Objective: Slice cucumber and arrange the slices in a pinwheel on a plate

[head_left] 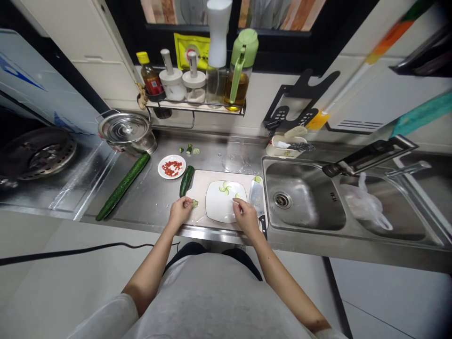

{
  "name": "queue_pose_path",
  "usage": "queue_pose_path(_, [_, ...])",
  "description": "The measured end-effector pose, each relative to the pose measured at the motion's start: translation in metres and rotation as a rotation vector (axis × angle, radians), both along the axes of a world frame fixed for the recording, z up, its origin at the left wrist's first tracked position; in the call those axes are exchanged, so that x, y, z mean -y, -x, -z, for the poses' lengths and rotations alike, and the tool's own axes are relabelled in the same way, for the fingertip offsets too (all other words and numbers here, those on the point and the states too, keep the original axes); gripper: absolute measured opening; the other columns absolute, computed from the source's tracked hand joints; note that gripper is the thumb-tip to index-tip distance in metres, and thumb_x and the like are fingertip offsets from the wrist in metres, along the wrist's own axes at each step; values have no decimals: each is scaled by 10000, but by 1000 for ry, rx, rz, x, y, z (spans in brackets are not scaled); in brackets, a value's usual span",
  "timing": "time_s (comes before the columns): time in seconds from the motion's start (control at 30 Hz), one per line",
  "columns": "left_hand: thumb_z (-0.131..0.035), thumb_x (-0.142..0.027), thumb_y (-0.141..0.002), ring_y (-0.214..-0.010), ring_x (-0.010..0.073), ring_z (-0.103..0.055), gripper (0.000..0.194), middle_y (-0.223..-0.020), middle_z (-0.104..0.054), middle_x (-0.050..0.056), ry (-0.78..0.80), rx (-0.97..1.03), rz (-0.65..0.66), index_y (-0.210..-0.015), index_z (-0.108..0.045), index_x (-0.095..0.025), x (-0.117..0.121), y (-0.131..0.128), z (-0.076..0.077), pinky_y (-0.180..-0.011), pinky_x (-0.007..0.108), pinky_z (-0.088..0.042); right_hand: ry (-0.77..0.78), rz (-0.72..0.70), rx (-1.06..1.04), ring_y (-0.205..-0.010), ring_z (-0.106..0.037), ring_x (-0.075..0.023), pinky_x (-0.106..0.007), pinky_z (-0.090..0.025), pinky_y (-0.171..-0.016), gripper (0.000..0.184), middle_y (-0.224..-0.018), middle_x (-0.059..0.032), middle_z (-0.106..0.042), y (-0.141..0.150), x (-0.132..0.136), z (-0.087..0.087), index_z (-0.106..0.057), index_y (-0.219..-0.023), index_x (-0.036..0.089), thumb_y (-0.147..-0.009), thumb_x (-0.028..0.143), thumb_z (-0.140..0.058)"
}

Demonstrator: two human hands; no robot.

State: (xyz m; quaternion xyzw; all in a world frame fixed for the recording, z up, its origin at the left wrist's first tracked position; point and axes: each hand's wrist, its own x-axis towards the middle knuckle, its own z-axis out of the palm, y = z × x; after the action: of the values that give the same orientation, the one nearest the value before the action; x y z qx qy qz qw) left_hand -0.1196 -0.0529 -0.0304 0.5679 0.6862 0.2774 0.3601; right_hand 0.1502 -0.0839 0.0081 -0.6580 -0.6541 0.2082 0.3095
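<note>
A white square plate [221, 213] lies on the pale cutting board [200, 181], with several thin cucumber slices [224, 188] fanned out near its far edge. My left hand [180, 212] is closed at the board's left side, its fingertips pinching some cucumber slices [195, 203]. Over the plate's right rim, my right hand [246, 217] has thumb and finger pressed together; whatever sits between them is too small to make out. Just beyond those fingertips is another slice on the plate. A kitchen knife [256, 194] rests at the board's right, a cucumber piece [257, 179] by its tip.
A cut cucumber [187, 181] leans by the board's left edge. Farther left are a small plate of red bits [164, 165], a long whole cucumber [123, 186] and a lidded steel pot [127, 132]. The sink [303, 197] is at right; a bottle rack [197, 107] hangs behind.
</note>
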Motion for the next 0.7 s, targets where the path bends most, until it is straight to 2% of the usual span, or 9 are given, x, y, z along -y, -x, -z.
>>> queue_pose_path(0.13, [-587, -300, -712, -589, 109, -501, 163, -619, -570, -19, -4, 77, -21, -792, -651, -174, -2, 3, 2, -625, 227, -405, 56, -43, -39, -747, -611, -188, -296, -455, -736, 353, -814, -60, -690, 9, 1, -3, -685, -1048, 192, -885, 353, -416])
queue_pose_path(0.23, [-618, -338, -688, -571, 102, -484, 183, -599, -556, -29, 14, 139, -47, -770, -640, -176, -3, 2, -2, -606, 223, -393, 80, -60, -63, -744, -600, -188, -297, -448, -727, 334, -786, -53, -676, 14, 2, -4, -685, -1032, 198, -879, 346, -428])
queue_pose_path(0.43, [-753, -408, -572, -602, 100, -536, 331, -649, -620, -1, 159, 561, -19, -741, -626, -153, -5, -11, -31, -616, 220, -400, 146, -118, -235, -771, -559, -177, -295, -447, -685, 258, -859, -51, -653, 32, -7, -6, -668, -976, 201, -822, 355, -530])
queue_pose_path(0.57, [-771, -377, -577, -550, 75, -484, 317, -631, -614, -10, 260, 681, 50, -754, -641, -149, -4, -24, -52, -533, 197, -325, 246, -181, -494, -862, -566, -173, -281, -457, -679, 276, -1002, -59, -654, 51, -17, -7, -652, -982, 203, -774, 375, -593])
queue_pose_path(0.7, [-788, -366, -568, -527, 64, -451, 323, -592, -588, -22, 285, 726, 89, -750, -640, -145, -4, -36, -61, -504, 189, -284, 342, -151, -720, -760, -567, -148, -277, -456, -677, 205, -810, -20, -647, 60, -22, -11, -627, -797, 190, -742, 388, -621])
